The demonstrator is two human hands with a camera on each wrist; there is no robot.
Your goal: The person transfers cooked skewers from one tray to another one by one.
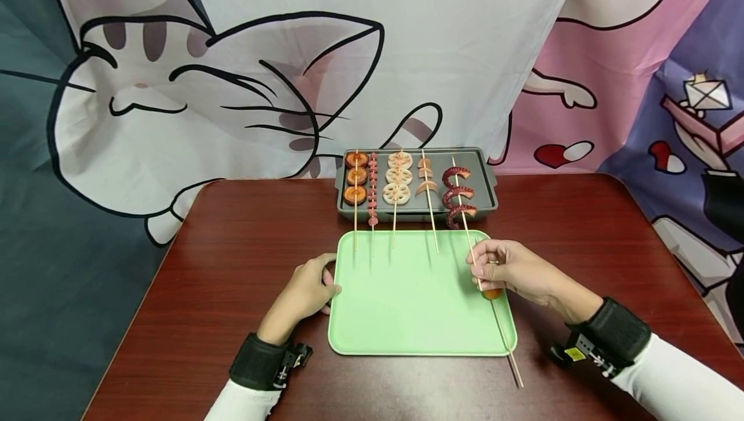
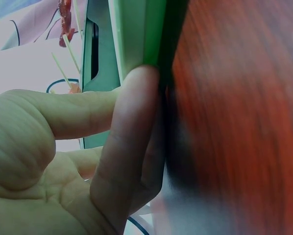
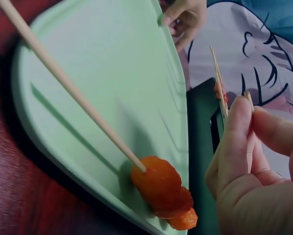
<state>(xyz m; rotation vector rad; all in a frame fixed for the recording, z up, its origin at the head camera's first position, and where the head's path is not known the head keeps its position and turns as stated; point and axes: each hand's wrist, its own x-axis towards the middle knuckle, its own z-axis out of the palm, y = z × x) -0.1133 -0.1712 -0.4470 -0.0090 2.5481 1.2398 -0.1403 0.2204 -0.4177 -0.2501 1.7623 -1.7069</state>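
My right hand (image 1: pixel 502 267) pinches the lower end of the stick of an octopus tentacle skewer (image 1: pixel 458 194) between thumb and fingers. Its curled reddish pieces are over the right part of the grey baking tray (image 1: pixel 488 201). Beneath this hand, a skewer with orange food pieces (image 3: pixel 158 183) lies along the right side of the light green tray (image 1: pixel 407 318), its stick jutting past the front edge. Most of the orange food is hidden in the head view. At the green tray's left edge, my left hand (image 1: pixel 308 285) grips the rim, thumb on top.
On the grey tray, sticks pointing toward me, are skewers of round brown slices (image 1: pixel 356 177), small pink pieces (image 1: pixel 372 201), lotus root slices (image 1: pixel 397 194) and thin pale-orange slices (image 1: pixel 427 186). Their sticks overhang the green tray. A printed cloth (image 1: pixel 465 53) hangs behind the brown table (image 1: pixel 250 227).
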